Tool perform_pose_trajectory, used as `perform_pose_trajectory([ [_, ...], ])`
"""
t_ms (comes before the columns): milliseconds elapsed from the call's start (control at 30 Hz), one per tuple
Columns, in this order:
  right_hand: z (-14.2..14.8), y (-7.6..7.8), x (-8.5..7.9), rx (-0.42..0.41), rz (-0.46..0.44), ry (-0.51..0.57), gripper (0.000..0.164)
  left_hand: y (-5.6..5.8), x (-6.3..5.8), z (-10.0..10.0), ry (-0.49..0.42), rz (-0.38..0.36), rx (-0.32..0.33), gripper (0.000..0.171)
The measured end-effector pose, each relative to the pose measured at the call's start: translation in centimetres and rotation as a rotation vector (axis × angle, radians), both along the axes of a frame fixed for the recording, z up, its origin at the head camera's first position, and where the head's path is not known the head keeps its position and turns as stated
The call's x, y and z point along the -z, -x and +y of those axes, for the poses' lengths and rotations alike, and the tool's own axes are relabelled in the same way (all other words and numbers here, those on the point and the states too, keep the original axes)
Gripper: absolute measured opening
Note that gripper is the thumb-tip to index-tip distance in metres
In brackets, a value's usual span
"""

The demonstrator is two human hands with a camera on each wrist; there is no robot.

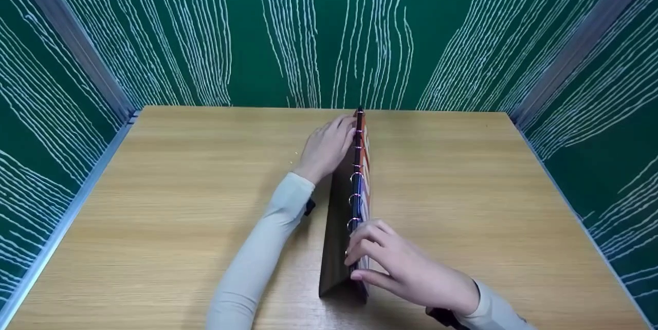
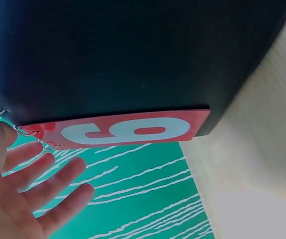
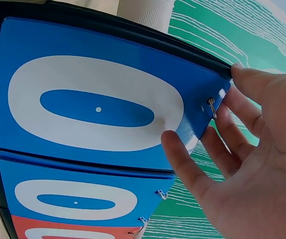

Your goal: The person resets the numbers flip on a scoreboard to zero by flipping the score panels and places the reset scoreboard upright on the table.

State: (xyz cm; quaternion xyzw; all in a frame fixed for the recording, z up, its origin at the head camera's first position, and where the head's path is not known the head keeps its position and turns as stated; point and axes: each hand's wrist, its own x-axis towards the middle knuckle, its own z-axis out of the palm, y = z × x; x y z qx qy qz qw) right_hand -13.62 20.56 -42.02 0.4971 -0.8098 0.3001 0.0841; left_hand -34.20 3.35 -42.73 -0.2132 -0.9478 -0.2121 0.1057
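Note:
A flip scoreboard (image 1: 342,237) stands tent-like on the table, its ringed top edge running away from me. White-numbered cards hang on its right side. The large blue card (image 3: 21,45) nearest me shows a 0. My right hand (image 1: 403,266) grips the near end of the top edge, with one fingertip over the blue card's front and other fingers behind it by the ring. My left hand (image 1: 326,147) is at the far end of the top edge, thumb by the rings. Its fingers (image 2: 58,186) are spread beyond a red card (image 2: 197,124) marked 9 or 6.
The wooden table (image 1: 180,191) extends on both sides of the scoreboard. Green walls (image 1: 247,37) with white wavy lines enclose its back and sides, joined by grey corner posts (image 1: 586,37). Another blue card (image 3: 93,174) with a 0 hangs beside the large one.

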Motion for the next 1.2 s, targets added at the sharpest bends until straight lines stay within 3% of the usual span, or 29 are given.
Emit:
perform_pose_trajectory([
  [500,-0.1,0.1,0.1,0.001,0.017,0.006,0.012,0.3,2.3,-1.8,0.034,-0.084,-0.022,0.046],
  [800,-0.1,0.1,0.0,-0.001,0.023,0.007,0.014,0.3,3.9,-3.0,0.115,-0.106,0.001,0.045],
  [1200,0.0,0.0,0.1,-0.002,0.02,0.011,0.018,0.1,5.1,-3.4,0.115,-0.018,0.082,0.041],
])
